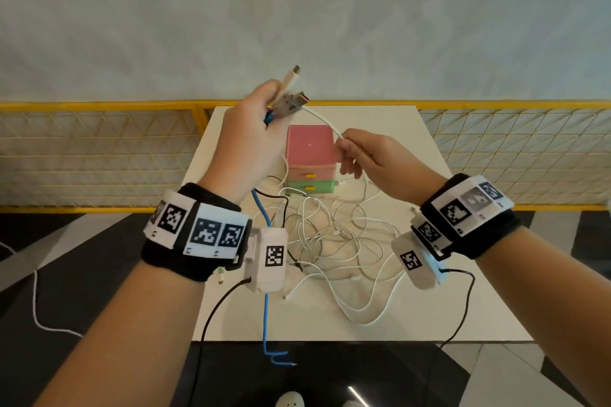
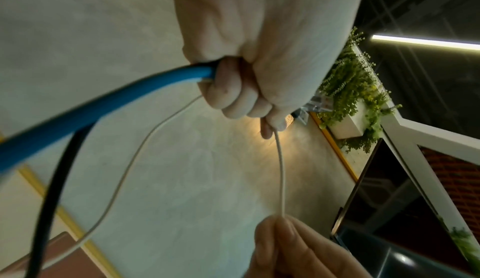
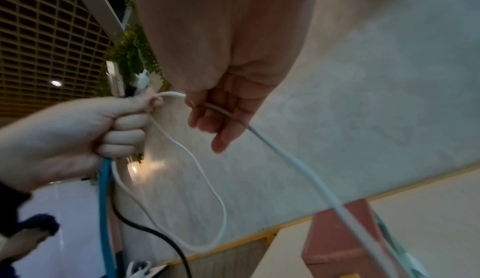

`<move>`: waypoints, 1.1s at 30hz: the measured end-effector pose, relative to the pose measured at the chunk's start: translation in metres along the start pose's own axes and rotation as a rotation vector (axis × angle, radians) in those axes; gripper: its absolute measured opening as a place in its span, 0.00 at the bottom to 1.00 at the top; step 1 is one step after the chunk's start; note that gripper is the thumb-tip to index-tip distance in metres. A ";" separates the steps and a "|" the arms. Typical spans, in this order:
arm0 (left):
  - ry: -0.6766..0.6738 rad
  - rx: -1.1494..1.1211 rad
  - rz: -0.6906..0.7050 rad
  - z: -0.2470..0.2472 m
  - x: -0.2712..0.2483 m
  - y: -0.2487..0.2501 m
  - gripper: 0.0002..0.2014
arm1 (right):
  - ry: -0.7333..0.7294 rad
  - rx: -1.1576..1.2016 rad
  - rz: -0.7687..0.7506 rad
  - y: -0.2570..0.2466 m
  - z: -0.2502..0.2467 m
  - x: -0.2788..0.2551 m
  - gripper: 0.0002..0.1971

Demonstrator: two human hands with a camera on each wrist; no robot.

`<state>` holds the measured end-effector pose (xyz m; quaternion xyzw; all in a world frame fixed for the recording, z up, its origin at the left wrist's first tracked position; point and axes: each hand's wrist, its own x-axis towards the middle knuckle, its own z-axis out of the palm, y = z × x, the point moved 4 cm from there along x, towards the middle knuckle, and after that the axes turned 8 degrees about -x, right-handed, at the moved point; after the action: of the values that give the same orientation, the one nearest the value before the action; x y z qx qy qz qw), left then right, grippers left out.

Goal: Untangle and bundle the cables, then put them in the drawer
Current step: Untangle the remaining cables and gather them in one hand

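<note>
Gripping round cables (image 1: 325, 243) | left hand (image 1: 249, 135) | right hand (image 1: 377, 158) pinching thin white cable (image 1: 322, 119)

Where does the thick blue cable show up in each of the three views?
Head: thick blue cable drops from the left hand, left of centre, past the table edge.
Left wrist: crosses the left side.
Right wrist: lower left.
Shared landmark: pink plastic drawer box.
</note>
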<state>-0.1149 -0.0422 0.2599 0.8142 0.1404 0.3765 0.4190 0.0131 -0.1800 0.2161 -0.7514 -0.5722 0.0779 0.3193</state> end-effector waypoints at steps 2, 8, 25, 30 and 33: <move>0.026 -0.108 0.007 -0.005 0.001 0.002 0.06 | -0.086 0.102 -0.014 -0.016 -0.002 -0.011 0.10; -0.061 -0.365 -0.189 -0.002 -0.008 0.005 0.20 | -0.396 0.091 -0.067 -0.069 -0.008 -0.044 0.06; -0.522 -0.271 -0.173 0.044 -0.058 0.044 0.21 | -0.173 0.393 -0.037 -0.070 0.020 -0.047 0.10; -0.370 -0.372 -0.255 0.038 -0.058 0.032 0.10 | -0.210 0.691 0.079 -0.069 0.041 -0.050 0.10; -0.265 -0.454 -0.134 0.028 -0.053 0.034 0.13 | -0.214 0.704 0.109 -0.071 0.047 -0.053 0.13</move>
<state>-0.1327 -0.1078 0.2501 0.7304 0.0499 0.2597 0.6297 -0.0846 -0.1999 0.2068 -0.6125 -0.4997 0.3647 0.4920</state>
